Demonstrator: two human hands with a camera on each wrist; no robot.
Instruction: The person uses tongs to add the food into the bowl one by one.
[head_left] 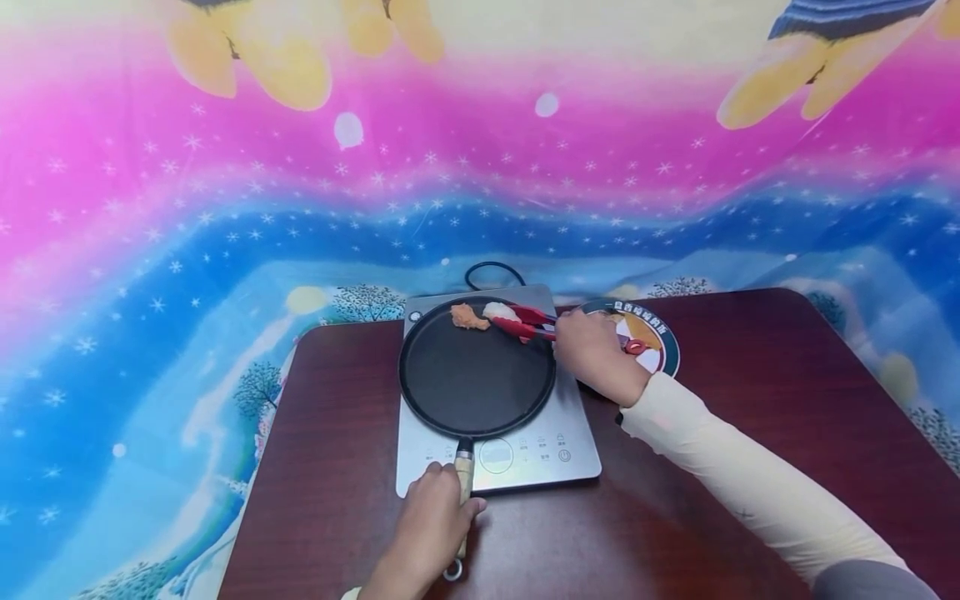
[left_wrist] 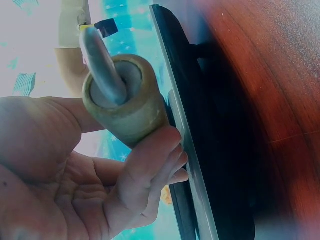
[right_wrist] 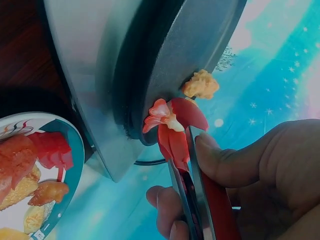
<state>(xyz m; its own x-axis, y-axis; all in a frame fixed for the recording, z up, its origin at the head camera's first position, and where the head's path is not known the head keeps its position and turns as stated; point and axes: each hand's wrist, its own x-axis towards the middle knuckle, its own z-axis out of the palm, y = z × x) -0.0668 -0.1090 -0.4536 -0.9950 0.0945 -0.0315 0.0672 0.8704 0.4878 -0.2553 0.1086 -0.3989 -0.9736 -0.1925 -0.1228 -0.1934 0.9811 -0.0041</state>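
My left hand (head_left: 431,521) grips the wooden handle (head_left: 464,471) of a flat black frying pan (head_left: 472,379). The handle's end with its metal ring (left_wrist: 105,70) shows close up in the left wrist view. My right hand (head_left: 596,354) holds red-tipped tongs (head_left: 528,322) over the pan's far right rim. Between the tong tips is a pink-and-white piece of food (right_wrist: 161,116). A golden-brown fried piece (head_left: 467,317) lies in the pan near the far edge, just left of the tongs.
The pan sits on a silver induction cooker (head_left: 581,433) with a black cable (head_left: 495,265) behind it. Right of the cooker, partly behind my right hand, stands a green-rimmed plate (head_left: 672,350) of assorted food pieces. Below is a dark red table (head_left: 720,400); a printed cloth (head_left: 450,167) hangs beyond.
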